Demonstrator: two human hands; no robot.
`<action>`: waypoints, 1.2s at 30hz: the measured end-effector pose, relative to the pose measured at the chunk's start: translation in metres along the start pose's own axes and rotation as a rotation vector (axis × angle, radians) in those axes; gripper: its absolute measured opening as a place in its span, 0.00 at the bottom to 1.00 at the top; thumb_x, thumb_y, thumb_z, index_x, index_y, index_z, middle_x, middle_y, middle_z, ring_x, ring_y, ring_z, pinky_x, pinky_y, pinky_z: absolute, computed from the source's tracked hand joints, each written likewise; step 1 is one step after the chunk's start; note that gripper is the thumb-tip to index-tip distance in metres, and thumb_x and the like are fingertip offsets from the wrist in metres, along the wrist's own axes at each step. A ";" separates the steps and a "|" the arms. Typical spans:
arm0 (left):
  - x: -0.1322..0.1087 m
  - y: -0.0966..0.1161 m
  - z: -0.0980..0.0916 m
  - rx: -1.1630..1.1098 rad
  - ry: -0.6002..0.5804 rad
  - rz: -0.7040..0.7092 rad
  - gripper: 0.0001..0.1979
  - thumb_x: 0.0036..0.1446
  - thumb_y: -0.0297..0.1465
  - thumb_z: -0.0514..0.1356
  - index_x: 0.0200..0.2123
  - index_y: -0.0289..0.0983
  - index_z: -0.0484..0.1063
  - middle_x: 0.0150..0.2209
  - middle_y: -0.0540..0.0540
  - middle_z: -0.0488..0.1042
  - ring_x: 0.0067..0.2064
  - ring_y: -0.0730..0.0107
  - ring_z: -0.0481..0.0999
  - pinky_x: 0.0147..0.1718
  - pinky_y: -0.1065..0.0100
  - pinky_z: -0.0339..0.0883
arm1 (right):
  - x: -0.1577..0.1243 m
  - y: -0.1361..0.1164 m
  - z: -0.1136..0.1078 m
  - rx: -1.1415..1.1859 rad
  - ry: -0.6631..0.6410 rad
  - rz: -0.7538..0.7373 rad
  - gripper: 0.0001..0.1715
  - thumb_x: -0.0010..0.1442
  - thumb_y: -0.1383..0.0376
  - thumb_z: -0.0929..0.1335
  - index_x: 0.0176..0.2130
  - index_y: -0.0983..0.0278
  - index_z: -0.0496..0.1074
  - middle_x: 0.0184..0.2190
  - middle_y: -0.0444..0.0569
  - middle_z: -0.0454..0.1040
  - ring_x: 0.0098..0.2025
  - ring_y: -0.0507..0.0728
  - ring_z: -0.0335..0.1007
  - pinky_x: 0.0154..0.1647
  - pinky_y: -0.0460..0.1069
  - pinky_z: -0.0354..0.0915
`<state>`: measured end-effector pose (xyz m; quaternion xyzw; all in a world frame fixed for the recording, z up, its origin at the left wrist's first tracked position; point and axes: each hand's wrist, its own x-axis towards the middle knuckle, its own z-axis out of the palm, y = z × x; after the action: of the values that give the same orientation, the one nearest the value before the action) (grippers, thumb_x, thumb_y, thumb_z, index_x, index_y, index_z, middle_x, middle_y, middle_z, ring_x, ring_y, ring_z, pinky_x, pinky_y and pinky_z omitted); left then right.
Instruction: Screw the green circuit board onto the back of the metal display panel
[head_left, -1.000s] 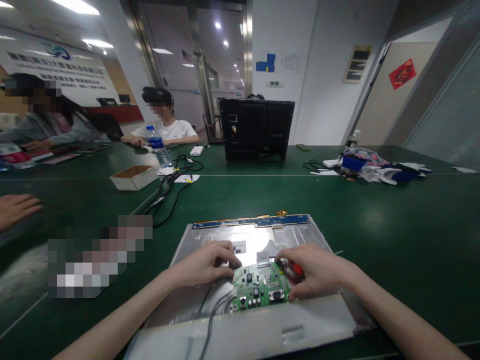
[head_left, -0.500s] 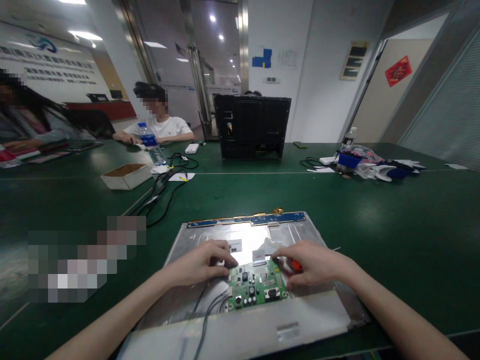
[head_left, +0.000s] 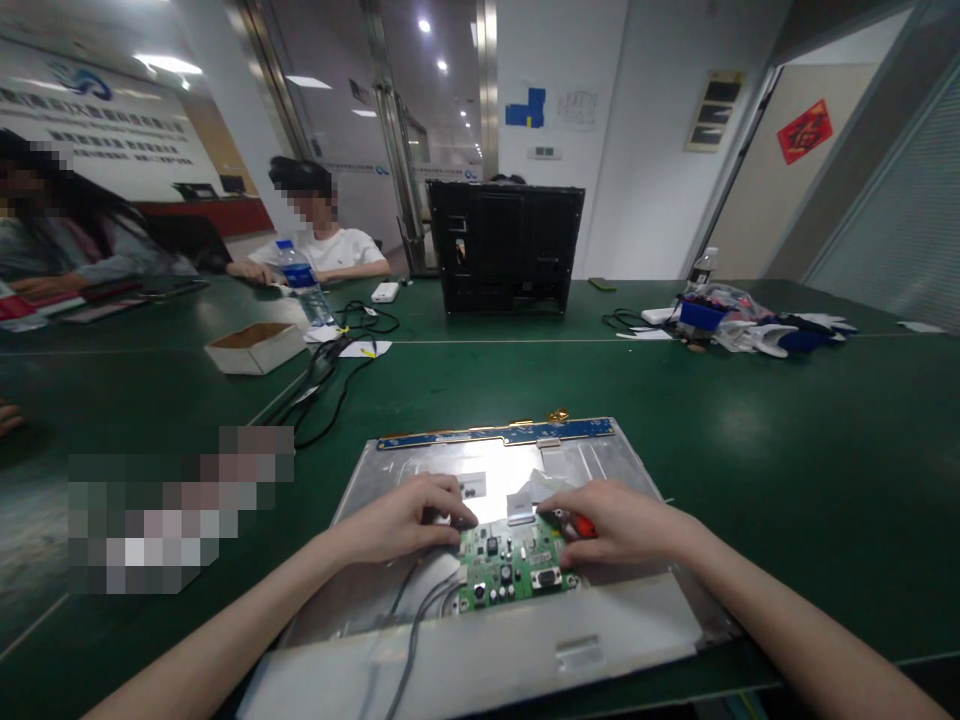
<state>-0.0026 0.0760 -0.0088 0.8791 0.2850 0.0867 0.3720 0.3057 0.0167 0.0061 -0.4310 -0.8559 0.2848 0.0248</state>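
Observation:
A green circuit board (head_left: 517, 560) lies on the metal back of a flat display panel (head_left: 611, 450). At its left edge my left hand (head_left: 412, 515) has the thumb and fingertips closed on the upper corner. My right hand (head_left: 622, 520) grips the opposite edge, index finger near the top corner and thumb lower down. Partly hidden under the right fingers is a red-orange object (head_left: 584, 525) whose kind I cannot make out. A flat ribbon cable (head_left: 520, 507) meets the board's top edge. Grey cables (head_left: 415, 645) run from its left side across a pale cover strip (head_left: 510, 655).
Beyond the panel stands a black monitor housing (head_left: 510, 245). Left of it are a white box (head_left: 255, 350), black cables (head_left: 330, 375) and a water bottle (head_left: 301, 280). Bags and gloves (head_left: 754, 335) lie at right. Two people sit at the far left side.
The right thumb and fingers have shifted slightly left, closer against the board's edge. The left hand stays at its corner. Another person's hand has appeared at the far left.

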 end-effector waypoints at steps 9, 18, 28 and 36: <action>-0.001 0.001 -0.002 0.021 -0.021 -0.002 0.09 0.60 0.32 0.62 0.42 0.43 0.80 0.38 0.48 0.74 0.39 0.64 0.72 0.40 0.66 0.64 | 0.002 -0.003 0.004 0.052 0.007 0.069 0.32 0.58 0.51 0.72 0.57 0.60 0.69 0.46 0.54 0.76 0.45 0.64 0.71 0.43 0.56 0.65; -0.002 0.007 0.000 0.043 0.004 0.031 0.08 0.60 0.29 0.60 0.40 0.40 0.79 0.37 0.47 0.74 0.39 0.64 0.73 0.39 0.65 0.63 | 0.001 -0.005 0.003 0.104 0.021 0.058 0.27 0.59 0.56 0.72 0.54 0.63 0.69 0.47 0.54 0.76 0.46 0.63 0.71 0.43 0.54 0.64; -0.002 0.009 0.001 0.028 0.013 0.032 0.09 0.60 0.27 0.58 0.41 0.40 0.76 0.39 0.46 0.73 0.41 0.62 0.72 0.40 0.65 0.64 | 0.004 -0.001 0.007 0.135 0.001 0.074 0.25 0.61 0.56 0.70 0.54 0.64 0.66 0.45 0.54 0.74 0.43 0.61 0.69 0.40 0.52 0.63; -0.003 0.012 0.000 0.032 0.007 0.013 0.10 0.61 0.28 0.56 0.43 0.40 0.76 0.41 0.45 0.72 0.42 0.61 0.72 0.42 0.64 0.65 | 0.003 -0.006 0.007 0.153 0.020 0.115 0.24 0.61 0.56 0.70 0.53 0.63 0.67 0.46 0.54 0.74 0.44 0.62 0.70 0.41 0.54 0.65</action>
<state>-0.0004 0.0677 -0.0005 0.8864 0.2822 0.0876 0.3563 0.2976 0.0130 0.0027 -0.4789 -0.8052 0.3461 0.0499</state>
